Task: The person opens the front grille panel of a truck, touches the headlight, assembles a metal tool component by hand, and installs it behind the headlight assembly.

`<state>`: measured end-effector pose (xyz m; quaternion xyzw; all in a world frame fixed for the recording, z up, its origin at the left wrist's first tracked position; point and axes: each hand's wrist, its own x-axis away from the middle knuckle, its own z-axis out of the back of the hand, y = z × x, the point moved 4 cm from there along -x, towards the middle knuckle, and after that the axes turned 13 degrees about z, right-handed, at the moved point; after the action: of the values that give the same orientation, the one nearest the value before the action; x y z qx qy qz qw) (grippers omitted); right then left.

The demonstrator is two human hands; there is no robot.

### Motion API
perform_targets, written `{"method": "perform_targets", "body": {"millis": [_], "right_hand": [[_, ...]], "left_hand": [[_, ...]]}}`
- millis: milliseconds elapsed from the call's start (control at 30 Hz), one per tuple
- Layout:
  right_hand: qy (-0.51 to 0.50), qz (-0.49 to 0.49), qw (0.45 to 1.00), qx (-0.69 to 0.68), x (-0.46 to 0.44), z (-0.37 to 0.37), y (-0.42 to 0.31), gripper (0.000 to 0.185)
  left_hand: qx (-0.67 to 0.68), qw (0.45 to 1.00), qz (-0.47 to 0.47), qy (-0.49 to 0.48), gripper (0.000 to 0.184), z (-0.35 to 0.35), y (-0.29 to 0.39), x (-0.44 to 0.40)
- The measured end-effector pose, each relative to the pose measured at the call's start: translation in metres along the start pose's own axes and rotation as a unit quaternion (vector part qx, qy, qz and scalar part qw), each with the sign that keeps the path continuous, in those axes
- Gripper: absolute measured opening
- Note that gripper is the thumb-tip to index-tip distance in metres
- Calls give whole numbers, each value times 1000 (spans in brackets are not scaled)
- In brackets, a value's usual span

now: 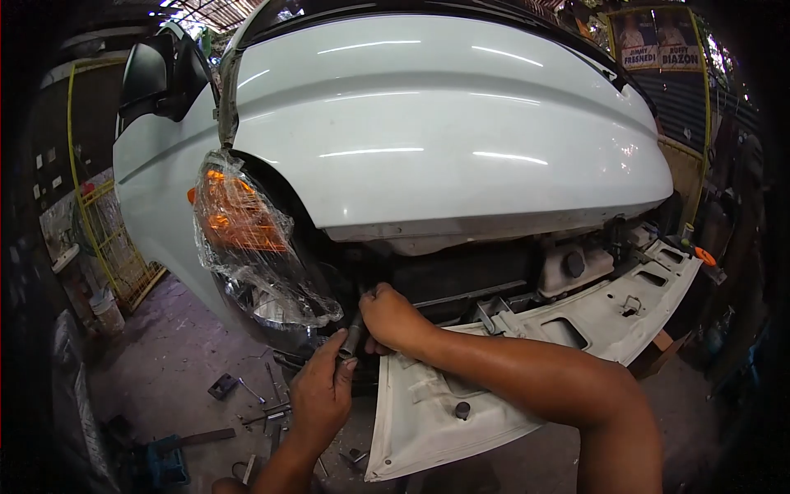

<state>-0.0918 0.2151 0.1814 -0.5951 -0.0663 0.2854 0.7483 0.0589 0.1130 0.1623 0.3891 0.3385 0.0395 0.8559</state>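
In the head view, my left hand (pixel 325 391) pinches the lower end of a short dark cylindrical piece (pixel 353 336), like a tube or pipe, between thumb and fingers. My right hand (pixel 393 319) is closed just above it, against the front opening of a white vehicle; its fingertips are partly hidden, so what they grip cannot be made out. Just left of both hands is the headlight (pixel 247 239), wrapped in clear plastic film with an orange lens section. A white front panel (pixel 461 391) with cut-out holes lies under my right forearm.
The white hood (pixel 461 123) overhangs the opening. A whitish reservoir with a dark cap (pixel 573 265) sits inside to the right. Several tools, including a socket wrench (pixel 252 391) and a hammer-like tool (pixel 207 437), lie on the floor at left. A yellow frame (pixel 115 255) stands beyond.
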Motion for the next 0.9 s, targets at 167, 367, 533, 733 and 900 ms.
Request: {"method": "perform_targets", "body": {"millis": [167, 367, 533, 733, 900], "right_hand": [[-6, -1, 999, -33, -1, 1, 3, 43], [-6, -14, 999, -28, 1, 2, -2, 39], [-4, -17, 999, -27, 5, 2, -10, 35], [-5, -23, 999, -40, 4, 6, -15, 38], [-16, -12, 999, -27, 0, 5, -12, 39]], "left_hand": [[12, 1000, 3, 2, 37, -4, -4, 1], [1, 1000, -15, 12, 39, -7, -8, 2], [-8, 1000, -22, 19, 40, -7, -14, 4], [28, 999, 13, 20, 38, -8, -29, 6], [38, 999, -4, 34, 37, -7, -32, 8]]}}
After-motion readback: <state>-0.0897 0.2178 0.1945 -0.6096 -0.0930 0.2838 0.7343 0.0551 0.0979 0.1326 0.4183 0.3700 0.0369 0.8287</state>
